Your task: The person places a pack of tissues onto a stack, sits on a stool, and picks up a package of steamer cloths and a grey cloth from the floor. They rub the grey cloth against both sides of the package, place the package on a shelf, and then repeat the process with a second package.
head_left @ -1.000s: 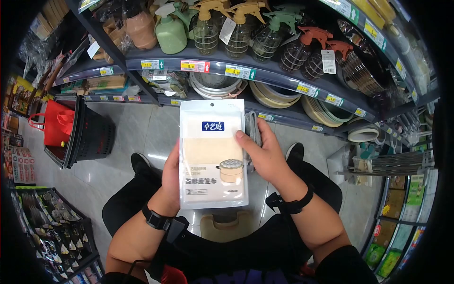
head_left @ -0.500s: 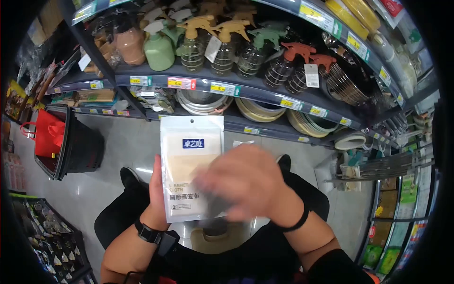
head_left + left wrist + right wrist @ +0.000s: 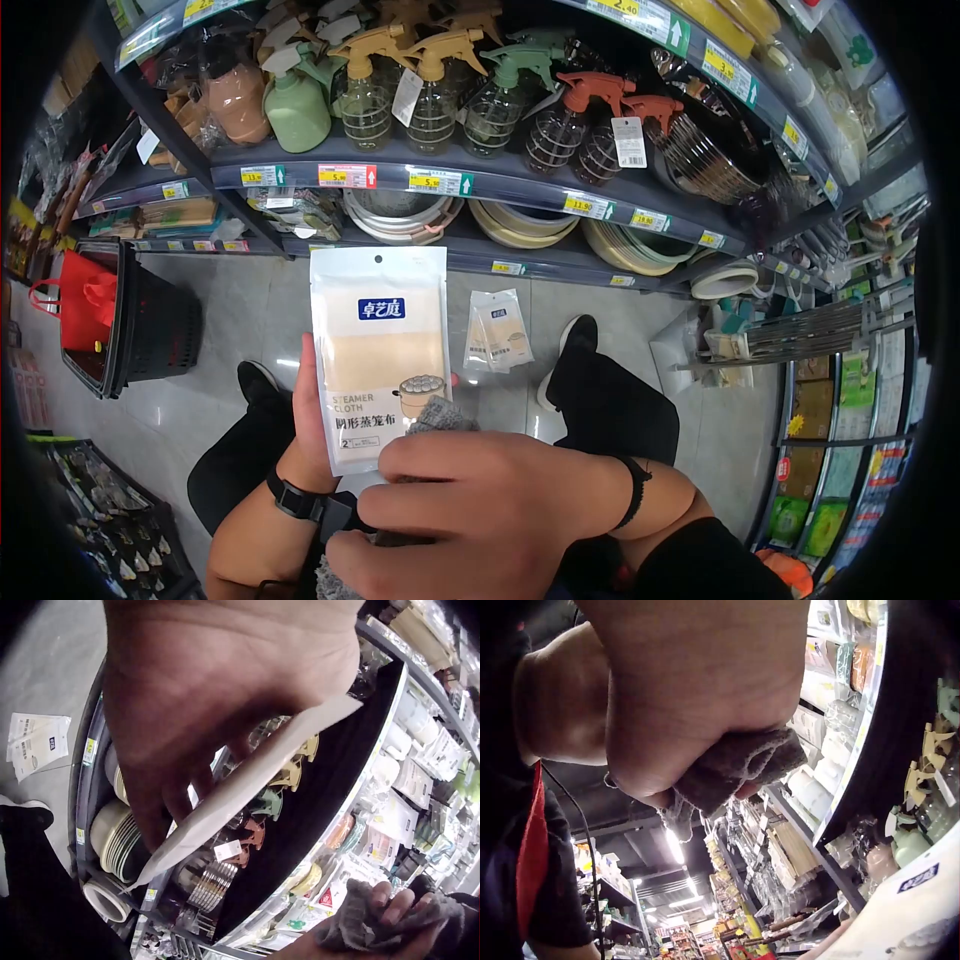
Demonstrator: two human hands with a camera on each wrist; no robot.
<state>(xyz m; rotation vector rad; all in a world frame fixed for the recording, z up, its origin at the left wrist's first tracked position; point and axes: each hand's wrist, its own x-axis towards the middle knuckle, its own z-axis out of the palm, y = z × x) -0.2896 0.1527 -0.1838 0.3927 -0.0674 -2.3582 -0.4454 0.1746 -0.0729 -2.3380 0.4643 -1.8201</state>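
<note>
My left hand [image 3: 312,425] holds up a white-and-beige packet of steamer cloth [image 3: 378,345], its printed front facing me. The palm and most of the fingers are behind the packet, with one fingertip showing past its right edge. In the left wrist view the packet [image 3: 240,791] appears nearly edge-on against the fingers. My right hand [image 3: 490,510] grips a bunched grey cloth [image 3: 442,415], back of the hand upward. That cloth overlaps the packet's lower right corner in the head view. The right wrist view shows the grey cloth [image 3: 735,772] folded within the fingers.
Two similar packets [image 3: 498,330] lie overlapping on the tiled floor. Ahead stands a shelf with spray bottles [image 3: 430,95] above and stacked basins [image 3: 530,225] below. A black basket [image 3: 150,325] with a red bag [image 3: 90,300] is at the left. Hanging goods flank the right.
My right hand let go of the packet's right edge and swept with the grey cloth down across its lower front, toward my body. The packet and shelf shifted left in view. The floor packets came into sight.
</note>
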